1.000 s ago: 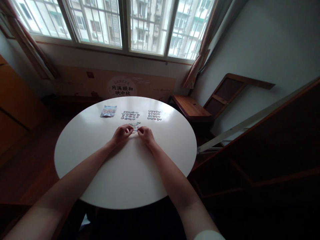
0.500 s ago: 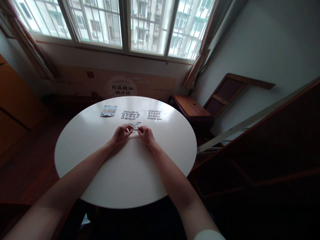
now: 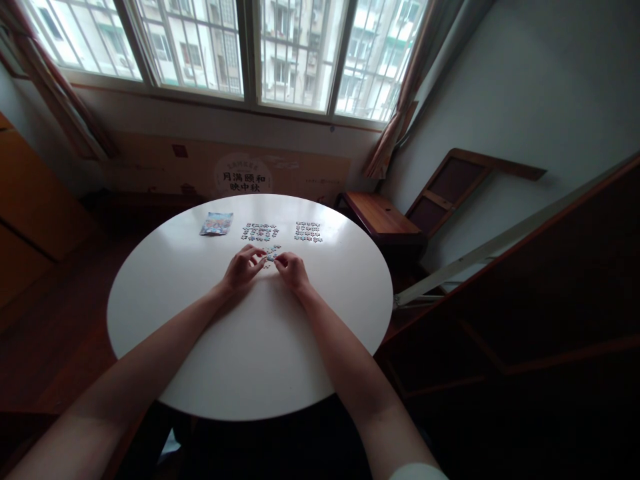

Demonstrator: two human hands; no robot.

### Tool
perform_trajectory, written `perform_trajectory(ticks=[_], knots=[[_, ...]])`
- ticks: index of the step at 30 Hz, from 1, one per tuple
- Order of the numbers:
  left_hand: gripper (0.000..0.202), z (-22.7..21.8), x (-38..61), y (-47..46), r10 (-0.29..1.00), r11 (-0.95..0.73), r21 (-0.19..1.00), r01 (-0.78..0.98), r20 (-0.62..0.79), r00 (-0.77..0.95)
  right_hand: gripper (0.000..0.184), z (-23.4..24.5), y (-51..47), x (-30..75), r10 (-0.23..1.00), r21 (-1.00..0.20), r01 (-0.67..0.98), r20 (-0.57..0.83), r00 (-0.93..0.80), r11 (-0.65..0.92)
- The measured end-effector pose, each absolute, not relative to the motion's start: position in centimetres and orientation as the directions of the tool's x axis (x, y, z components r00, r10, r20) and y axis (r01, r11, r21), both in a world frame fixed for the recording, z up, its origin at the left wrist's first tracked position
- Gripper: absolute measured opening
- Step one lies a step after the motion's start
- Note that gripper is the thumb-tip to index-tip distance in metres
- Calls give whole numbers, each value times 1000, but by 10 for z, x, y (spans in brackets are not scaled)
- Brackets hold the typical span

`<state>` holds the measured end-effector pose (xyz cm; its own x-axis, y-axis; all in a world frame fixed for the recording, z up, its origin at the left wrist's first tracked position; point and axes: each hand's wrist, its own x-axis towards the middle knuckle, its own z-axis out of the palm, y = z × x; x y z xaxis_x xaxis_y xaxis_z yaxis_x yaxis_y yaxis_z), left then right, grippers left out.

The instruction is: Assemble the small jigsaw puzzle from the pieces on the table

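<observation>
My left hand and my right hand rest near each other over the white round table. Thumb and fingers of each come together at a small joined cluster of jigsaw puzzle pieces between them. The pieces right at the fingertips are tiny and partly covered. A few loose pieces lie just behind and below the fingers. Farther back, rows of spread puzzle pieces sit ahead of the left hand, with a second block of rows to the right.
A printed picture packet lies at the back left of the white table. Beyond the table's right edge stand a wooden stool and a folded chair against the wall. A barred window spans the far side.
The fingers of my left hand have shifted slightly at the pieces, and a bit more of the cluster shows between the hands. The rows and packet stay put.
</observation>
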<state>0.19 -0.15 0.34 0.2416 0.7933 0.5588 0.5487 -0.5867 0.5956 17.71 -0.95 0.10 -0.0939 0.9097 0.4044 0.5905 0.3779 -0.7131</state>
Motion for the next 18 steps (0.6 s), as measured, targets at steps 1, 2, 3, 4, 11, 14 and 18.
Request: perform_trajectory(ticks=[1,2,3,4,11,14,18], knots=[[25,3,2,-2,790,-592,597,542,563,242,11,1,-9,177,909,-716,585,406,-95,381],[25,2,2,-1,788,-596,600,533,565,245,11,0,-9,177,909,-719,579,405,-98,383],[25,2,2,-1,788,-599,607,522,564,249,11,0,-9,177,909,-723,573,403,-102,385],[25,1,2,-1,790,-600,617,509,559,254,11,0,-9,177,911,-727,569,400,-106,385],[18,2,2,-1,786,-614,640,461,548,286,11,2,-10,177,911,-734,554,392,-126,393],[18,6,3,-4,787,-612,651,450,560,259,15,4,-11,177,915,-751,540,389,-103,380],[16,9,1,-4,828,-545,712,443,540,152,20,5,-12,177,927,-775,528,370,-67,348]])
